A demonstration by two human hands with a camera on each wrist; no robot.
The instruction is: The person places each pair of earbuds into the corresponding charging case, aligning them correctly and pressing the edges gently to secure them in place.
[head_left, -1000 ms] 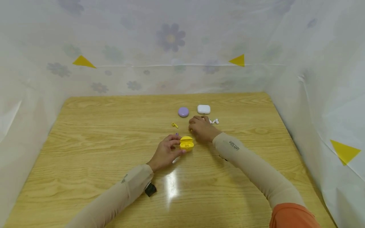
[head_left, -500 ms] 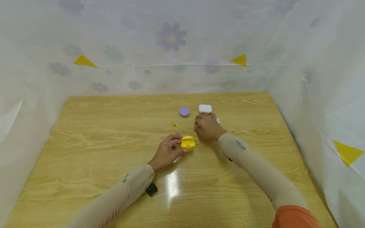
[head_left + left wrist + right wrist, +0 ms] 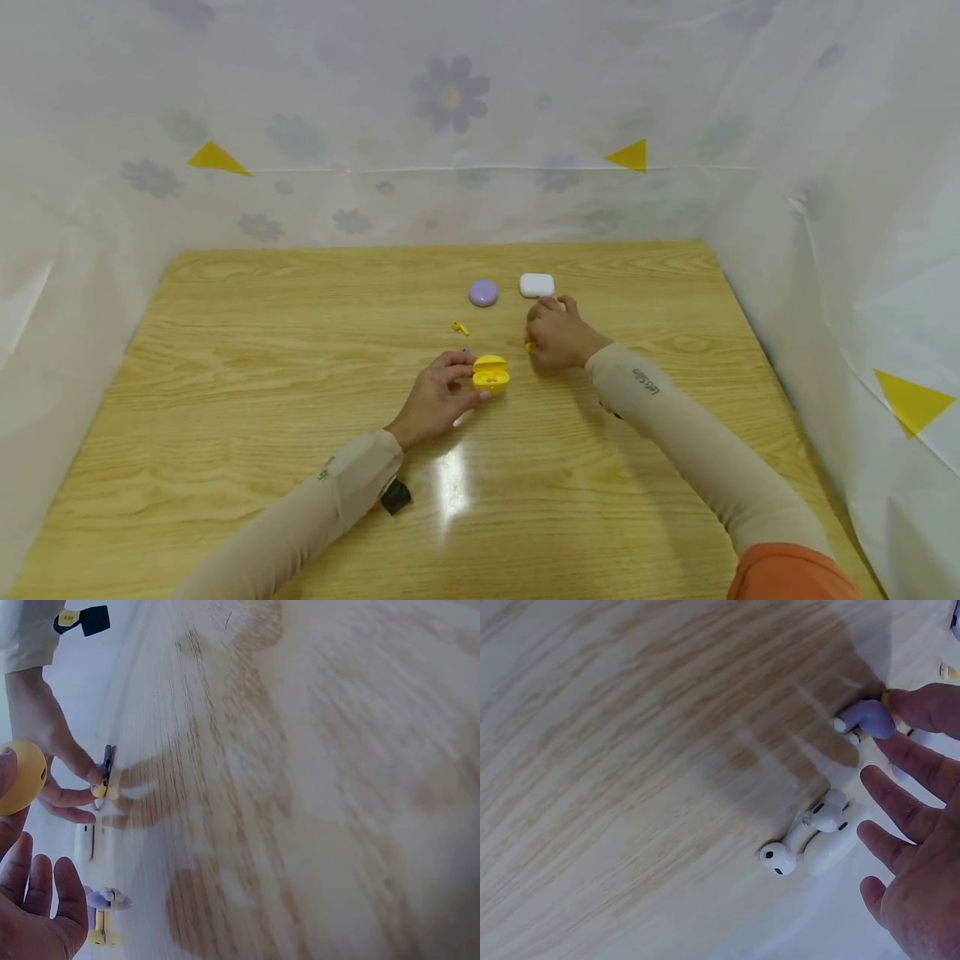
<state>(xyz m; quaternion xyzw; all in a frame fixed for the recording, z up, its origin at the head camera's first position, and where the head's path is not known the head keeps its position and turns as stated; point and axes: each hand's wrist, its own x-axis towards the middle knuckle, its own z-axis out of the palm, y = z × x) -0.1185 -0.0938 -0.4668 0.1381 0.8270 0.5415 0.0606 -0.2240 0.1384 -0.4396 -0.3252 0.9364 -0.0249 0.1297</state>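
Note:
My left hand [image 3: 435, 402] holds a small yellow earbud case [image 3: 491, 383] by its side, its lid raised. My right hand [image 3: 564, 333] is lowered at the table to the right of the case. Thumb and index finger pinch a yellow earbud [image 3: 100, 790]. In the right wrist view a purple earbud [image 3: 870, 718] partly covers it, close to the fingertips. Two white earbuds [image 3: 778, 859] lie beyond the other fingers, which are spread; in the head view the hand hides them. Another yellow earbud [image 3: 460, 327] rests behind the case.
A round purple case [image 3: 483, 292] and a white case [image 3: 537, 285] sit closed toward the back of the wooden table [image 3: 300, 333]. A bit of another purple earbud [image 3: 466, 351] shows by the left fingertips. Pale sheeting [image 3: 330, 100] walls the table at back and sides.
The right hand has shifted to the right, and yellow now shows at its fingertips. In the head view it now covers the white earbuds. The left hand and yellow case stay put.

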